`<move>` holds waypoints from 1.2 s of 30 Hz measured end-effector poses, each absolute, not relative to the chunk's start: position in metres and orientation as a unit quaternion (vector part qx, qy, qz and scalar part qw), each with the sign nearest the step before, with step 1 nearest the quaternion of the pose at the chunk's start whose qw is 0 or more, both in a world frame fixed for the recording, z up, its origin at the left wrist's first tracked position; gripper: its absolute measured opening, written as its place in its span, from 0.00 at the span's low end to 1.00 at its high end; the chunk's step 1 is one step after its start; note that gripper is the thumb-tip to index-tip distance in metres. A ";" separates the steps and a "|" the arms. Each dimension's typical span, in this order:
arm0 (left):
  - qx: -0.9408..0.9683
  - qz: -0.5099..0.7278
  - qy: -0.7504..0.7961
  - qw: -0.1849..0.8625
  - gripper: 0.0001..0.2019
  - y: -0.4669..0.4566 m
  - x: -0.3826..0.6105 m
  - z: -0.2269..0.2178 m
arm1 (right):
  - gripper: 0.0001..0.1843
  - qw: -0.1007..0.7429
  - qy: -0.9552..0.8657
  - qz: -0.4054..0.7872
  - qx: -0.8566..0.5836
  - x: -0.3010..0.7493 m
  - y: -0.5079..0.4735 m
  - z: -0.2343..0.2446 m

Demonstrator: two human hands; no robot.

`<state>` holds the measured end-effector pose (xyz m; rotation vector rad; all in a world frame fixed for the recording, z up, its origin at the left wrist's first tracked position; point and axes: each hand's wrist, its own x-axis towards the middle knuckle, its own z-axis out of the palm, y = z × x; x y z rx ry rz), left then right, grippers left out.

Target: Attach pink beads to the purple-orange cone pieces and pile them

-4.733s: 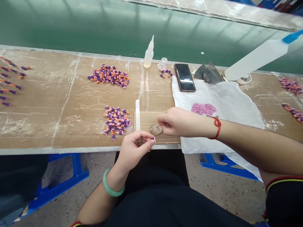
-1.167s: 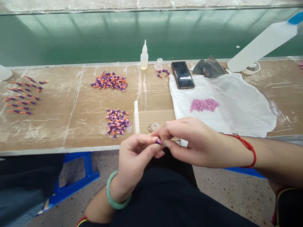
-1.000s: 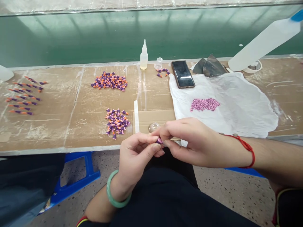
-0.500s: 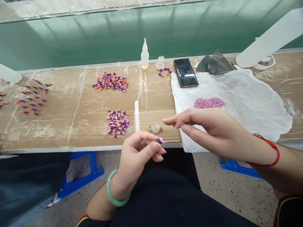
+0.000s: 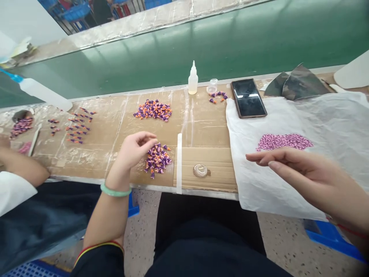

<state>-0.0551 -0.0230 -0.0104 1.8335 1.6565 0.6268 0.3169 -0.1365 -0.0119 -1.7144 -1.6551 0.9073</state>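
My left hand [image 5: 134,151] hovers at the upper left edge of the nearer pile of small purple, orange and pink pieces [image 5: 158,161]. Its fingers are bent, with thumb and forefinger tips slightly apart and nothing visible between them. To the right, my right hand [image 5: 305,177] is over the white cloth [image 5: 259,192], fingers stretched out, holding nothing I can see. Just beyond those fingers lies a heap of tiny pink pieces [image 5: 284,142]. Between my hands, a clear glossy blob [image 5: 200,170] sits on a cardboard piece [image 5: 215,156] beside a white strip [image 5: 179,163].
Farther back are another pile of purple-orange pieces [image 5: 154,110], a dropper bottle [image 5: 193,79], a small clear cup [image 5: 213,85] and a phone [image 5: 248,98]. At left lie rows of pieces [image 5: 78,127], a white bottle [image 5: 46,94] and another person's arm [image 5: 24,163].
My left hand has moved left to the nearer pile; the purple and pink piece it held no longer shows. My right hand has shifted right over the cloth. The view has turned left.
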 end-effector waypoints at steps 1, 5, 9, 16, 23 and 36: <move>0.702 0.246 0.617 0.257 0.10 -0.010 -0.053 -0.012 | 0.12 0.296 -0.616 0.337 -0.648 0.319 -0.136 -0.014; 0.766 0.179 0.605 0.120 0.08 0.043 -0.038 -0.027 | 0.18 0.301 -0.631 0.319 -0.640 0.329 -0.134 -0.019; 0.760 0.136 0.630 0.080 0.09 0.072 -0.022 -0.040 | 0.18 0.305 -0.626 0.313 -0.645 0.334 -0.136 -0.022; 0.763 0.061 0.641 0.051 0.07 0.071 -0.007 -0.036 | 0.17 0.322 -0.623 0.304 -0.645 0.334 -0.138 -0.023; 0.769 0.012 0.635 0.072 0.16 0.060 -0.005 -0.030 | 0.16 0.331 -0.614 0.306 -0.648 0.339 -0.143 -0.025; 0.726 0.235 0.611 0.209 0.05 0.020 -0.016 -0.005 | 0.09 0.385 -0.612 0.219 -0.656 0.357 -0.146 -0.027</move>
